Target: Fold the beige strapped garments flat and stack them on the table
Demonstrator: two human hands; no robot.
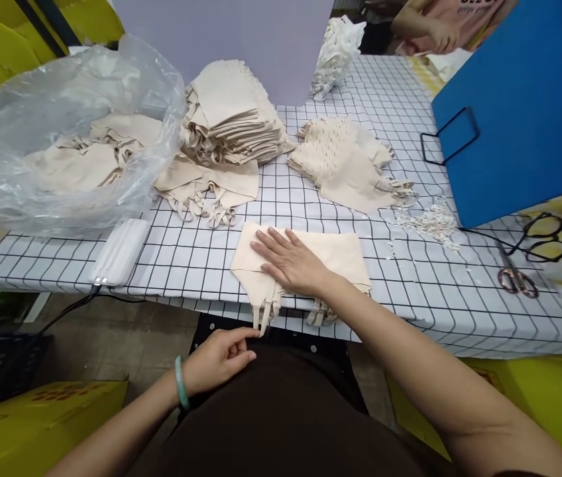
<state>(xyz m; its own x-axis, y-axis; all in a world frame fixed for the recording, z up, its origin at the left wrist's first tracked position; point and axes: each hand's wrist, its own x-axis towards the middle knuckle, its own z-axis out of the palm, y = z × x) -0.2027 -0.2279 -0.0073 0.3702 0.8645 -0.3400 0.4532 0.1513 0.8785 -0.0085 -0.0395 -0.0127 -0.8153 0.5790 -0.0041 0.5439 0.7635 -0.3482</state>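
Note:
A stack of cream fabric garments (pixel 340 255) with thin straps lies by the table's front edge. My right hand (pixel 291 262) rests flat on the stack, its fingers spread. Several cream straps (pixel 264 315) hang over the edge toward my body. Just below them is my left hand (pixel 221 354), a green bangle on its wrist. The left index finger reaches out to touch the strap ends, while the thumb stays apart from it and the other fingers curl in.
A clear plastic bag (pixel 7 142) holds more cream pieces. Behind are a tall garment pile (pixel 234 112) and another pile (pixel 343 152). White scraps (pixel 433 222), black-handled scissors (pixel 547 238), smaller scissors (pixel 517 278) and a blue board (pixel 519 112) are right. A power bank (pixel 122 252) lies left. Another person (pixel 443 30) works opposite.

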